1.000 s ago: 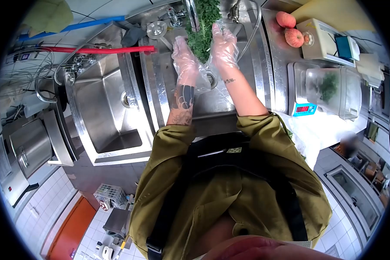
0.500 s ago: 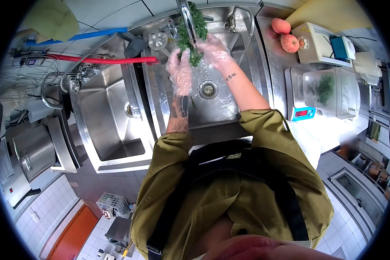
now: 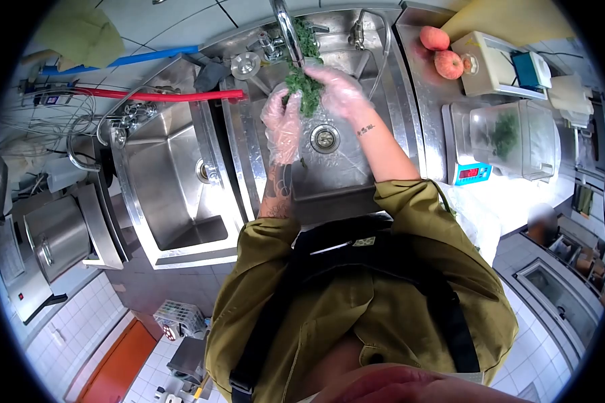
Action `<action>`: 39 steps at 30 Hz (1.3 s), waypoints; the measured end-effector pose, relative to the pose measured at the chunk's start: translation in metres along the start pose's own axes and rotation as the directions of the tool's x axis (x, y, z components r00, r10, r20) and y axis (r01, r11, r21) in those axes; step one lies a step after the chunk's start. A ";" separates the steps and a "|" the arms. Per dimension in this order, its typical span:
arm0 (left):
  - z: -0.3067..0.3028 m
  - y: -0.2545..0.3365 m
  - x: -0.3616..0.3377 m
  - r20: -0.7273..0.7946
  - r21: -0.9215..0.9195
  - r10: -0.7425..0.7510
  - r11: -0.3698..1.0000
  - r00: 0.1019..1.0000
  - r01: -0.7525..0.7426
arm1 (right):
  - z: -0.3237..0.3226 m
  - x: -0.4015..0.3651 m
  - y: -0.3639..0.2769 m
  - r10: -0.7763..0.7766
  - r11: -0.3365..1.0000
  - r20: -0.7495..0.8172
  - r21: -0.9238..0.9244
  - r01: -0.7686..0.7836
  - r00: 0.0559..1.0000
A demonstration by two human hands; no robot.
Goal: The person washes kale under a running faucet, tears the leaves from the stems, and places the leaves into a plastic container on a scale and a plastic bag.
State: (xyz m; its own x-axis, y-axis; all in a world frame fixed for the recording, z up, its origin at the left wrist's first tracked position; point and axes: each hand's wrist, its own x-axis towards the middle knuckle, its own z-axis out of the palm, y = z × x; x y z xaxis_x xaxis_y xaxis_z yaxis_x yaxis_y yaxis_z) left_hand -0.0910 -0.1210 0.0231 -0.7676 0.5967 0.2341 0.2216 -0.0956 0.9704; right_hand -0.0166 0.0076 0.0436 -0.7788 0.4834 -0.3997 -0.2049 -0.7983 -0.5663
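A bunch of curly green kale is under the metal faucet in the right-hand sink. My left hand, in a clear plastic glove, grips the kale's near left side with curled fingers. My right hand, gloved alike, holds it from the right, the thumb close below the spout. Part of the right fingers is hidden. Beneath my hands, the wet sink floor has a round drain strainer. A small green scrap lies left of the drain.
A second steel sink stands left, with a red hose behind it. To the right are two apples and a scale bearing a clear container with greens inside. A spray hose hangs at the sink's back right.
Both hands have come slightly nearer to me, and the kale between them has shifted the same way and a little right. My right thumb now stretches across the kale.
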 end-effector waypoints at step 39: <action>0.009 0.016 0.010 0.314 -0.313 -0.669 0.597 0.674 0.738 | 0.009 -0.070 -0.004 -0.519 0.714 -0.203 -0.637 0.291 0.830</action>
State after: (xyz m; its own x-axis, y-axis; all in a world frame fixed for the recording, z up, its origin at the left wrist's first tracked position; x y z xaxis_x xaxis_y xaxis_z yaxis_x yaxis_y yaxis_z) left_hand -0.0898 -0.1094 0.0406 -0.4767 0.7163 -0.5096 -0.6225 0.1342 0.7710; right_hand 0.0333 -0.0265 0.0807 -0.4199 0.8888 -0.1839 0.0053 -0.2002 -0.9797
